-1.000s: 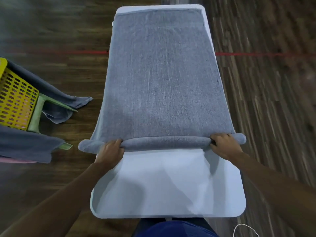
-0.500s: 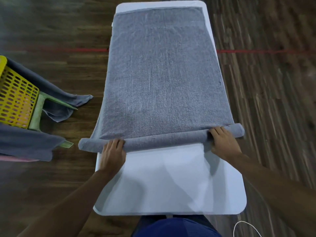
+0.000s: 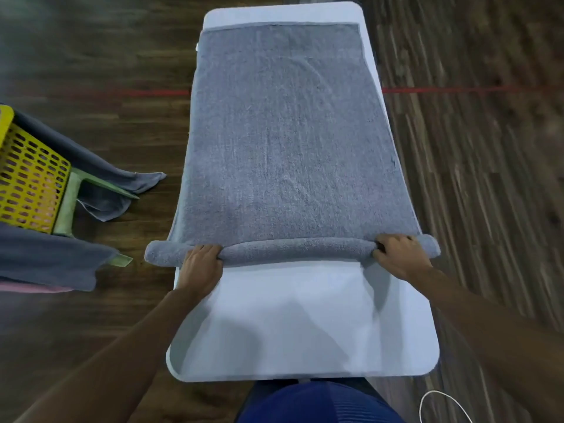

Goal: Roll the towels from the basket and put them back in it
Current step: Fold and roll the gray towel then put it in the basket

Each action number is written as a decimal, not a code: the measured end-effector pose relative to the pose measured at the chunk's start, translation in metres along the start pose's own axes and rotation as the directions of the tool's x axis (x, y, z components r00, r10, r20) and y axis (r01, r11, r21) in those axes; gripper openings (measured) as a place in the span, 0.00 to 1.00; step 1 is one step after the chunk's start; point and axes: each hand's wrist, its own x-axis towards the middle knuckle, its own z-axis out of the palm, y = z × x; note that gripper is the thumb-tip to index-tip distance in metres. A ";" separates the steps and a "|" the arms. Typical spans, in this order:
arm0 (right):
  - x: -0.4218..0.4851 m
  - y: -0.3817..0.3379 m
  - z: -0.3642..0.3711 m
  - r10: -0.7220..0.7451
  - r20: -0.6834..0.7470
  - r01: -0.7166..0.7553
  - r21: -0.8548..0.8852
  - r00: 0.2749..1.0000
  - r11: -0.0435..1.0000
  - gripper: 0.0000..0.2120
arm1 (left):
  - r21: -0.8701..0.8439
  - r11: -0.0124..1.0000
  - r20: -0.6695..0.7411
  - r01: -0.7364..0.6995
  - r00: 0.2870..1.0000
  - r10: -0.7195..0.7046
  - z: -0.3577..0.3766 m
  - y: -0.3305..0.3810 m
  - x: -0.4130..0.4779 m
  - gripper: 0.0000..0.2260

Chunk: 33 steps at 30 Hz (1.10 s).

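Towel [image 3: 283,141] roll gripped by L hand [image 3: 201,265] & R hand [image 3: 398,254].

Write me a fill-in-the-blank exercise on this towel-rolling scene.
1. The near end of the grey terry towel is ___ up.
2. It lies on a flat table coloured ___.
3. The yellow perforated plastic basket stands on the person's ___.
4. The left hand and right hand grip the roll near its two ___.
Missing words: rolled; white; left; ends.
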 end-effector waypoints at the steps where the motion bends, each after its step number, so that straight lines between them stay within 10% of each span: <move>1: -0.004 -0.001 0.001 0.023 0.033 -0.023 0.009 0.999 1.000 0.13 | 0.005 1.000 0.034 0.012 0.999 -0.012 0.000 0.001 0.001 0.15; 8: -0.034 -0.001 0.018 0.051 0.197 -0.073 0.105 0.979 0.992 0.07 | 0.152 0.986 0.003 0.074 0.997 -0.076 0.008 -0.004 -0.005 0.07; 15: -0.057 -0.002 0.049 -0.104 -0.326 0.091 -0.057 0.939 0.994 0.11 | 0.225 0.974 -0.115 -0.036 0.991 0.064 0.018 -0.007 -0.037 0.18; 33: -0.057 0.002 0.045 0.038 -0.142 -0.036 0.013 0.989 0.999 0.14 | 0.034 0.997 -0.032 0.068 0.997 -0.067 0.008 -0.008 -0.035 0.09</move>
